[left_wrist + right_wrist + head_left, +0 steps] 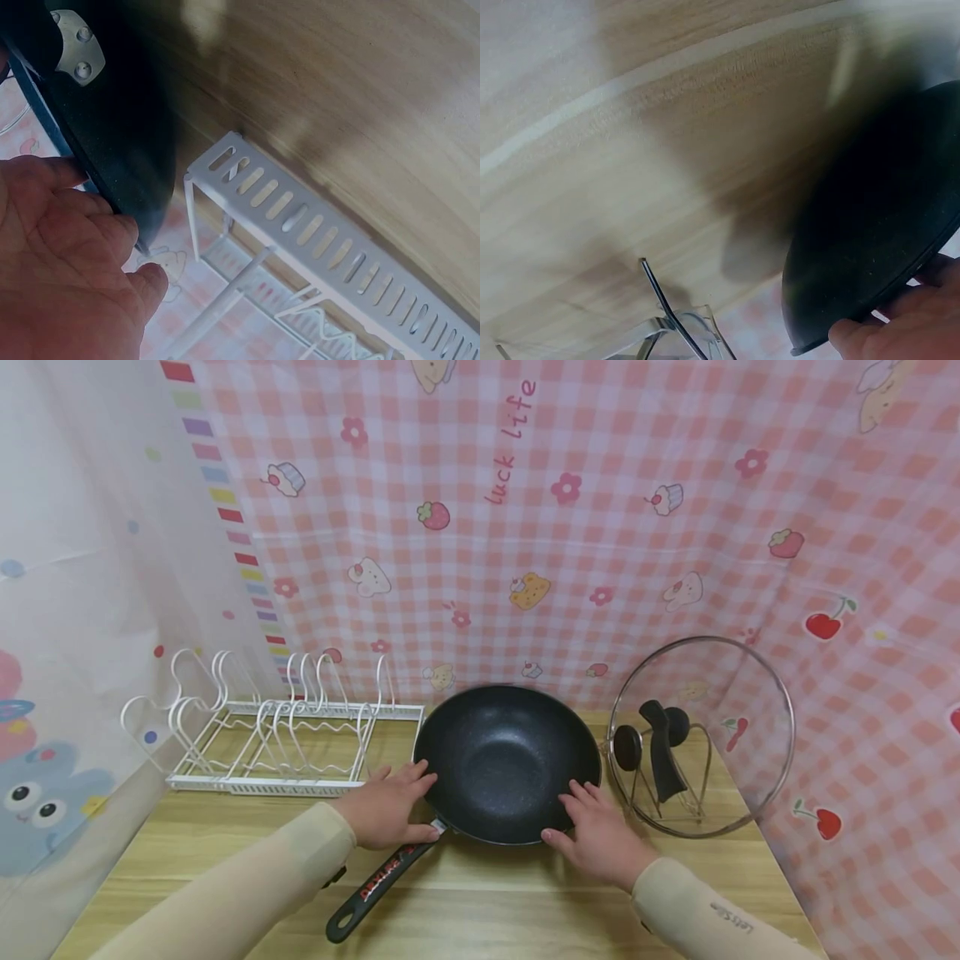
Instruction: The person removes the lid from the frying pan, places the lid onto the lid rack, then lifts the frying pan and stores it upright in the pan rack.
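A black wok (pixel 506 764) rests on the wooden tabletop, its inside facing up. Its long black handle (pixel 382 882), with red lettering, points toward the front left. My left hand (pixel 390 806) touches the rim on the left, fingers spread and the thumb beside the handle joint. On the front right, my right hand (pixel 606 842) lies against the rim with its fingertips over the edge. Both wrist views show fingers at the rim of the wok (pixel 135 142), seen from its dark outer side. Neither hand lifts it visibly.
A white wire rack (pixel 296 788) with upright loops stands left of the wok. To the right, a glass lid (pixel 792 727) with a metal rim and black handle leans in a wire stand (pixel 705 777). Patterned cloth (pixel 517 543) hangs behind the wooden table (pixel 480 910).
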Tool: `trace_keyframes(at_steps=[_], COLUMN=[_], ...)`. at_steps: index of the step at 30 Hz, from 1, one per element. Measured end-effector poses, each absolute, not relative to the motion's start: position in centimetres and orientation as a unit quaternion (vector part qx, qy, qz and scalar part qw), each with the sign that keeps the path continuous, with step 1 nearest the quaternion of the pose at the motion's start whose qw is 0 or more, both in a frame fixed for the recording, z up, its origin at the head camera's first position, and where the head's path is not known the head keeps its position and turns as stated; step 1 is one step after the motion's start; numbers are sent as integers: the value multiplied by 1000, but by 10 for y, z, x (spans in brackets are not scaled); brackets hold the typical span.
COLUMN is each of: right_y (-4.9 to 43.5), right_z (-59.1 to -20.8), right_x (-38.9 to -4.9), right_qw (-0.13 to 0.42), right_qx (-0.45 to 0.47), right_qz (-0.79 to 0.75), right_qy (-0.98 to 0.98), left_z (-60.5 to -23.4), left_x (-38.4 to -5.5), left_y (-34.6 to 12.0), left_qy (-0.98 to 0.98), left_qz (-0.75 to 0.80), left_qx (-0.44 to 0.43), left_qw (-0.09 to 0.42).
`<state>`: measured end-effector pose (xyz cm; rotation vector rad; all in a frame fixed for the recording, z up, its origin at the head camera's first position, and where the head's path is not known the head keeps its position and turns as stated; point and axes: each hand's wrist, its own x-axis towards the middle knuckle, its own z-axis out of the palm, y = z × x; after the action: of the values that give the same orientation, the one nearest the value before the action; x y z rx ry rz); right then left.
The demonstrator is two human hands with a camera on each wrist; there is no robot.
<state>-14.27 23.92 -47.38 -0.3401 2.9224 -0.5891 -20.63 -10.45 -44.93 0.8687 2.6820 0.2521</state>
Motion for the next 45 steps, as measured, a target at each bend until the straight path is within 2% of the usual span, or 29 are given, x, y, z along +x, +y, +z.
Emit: trace_keyframes(at_steps=[17,45], right_y=[243,258], right_z=[-487,-496], right_x=[-144,-166], right_qw=[70,76], right_qx=[-130,-151], right_qz=[-200,-212], right_qy=[969,963], left_z=[-455,-453], left_x=[-205,-189], left_y=[-104,-104], left_qy=[937,936], left_qz=[80,85], left_qx=[304,304], left_qw=[152,153])
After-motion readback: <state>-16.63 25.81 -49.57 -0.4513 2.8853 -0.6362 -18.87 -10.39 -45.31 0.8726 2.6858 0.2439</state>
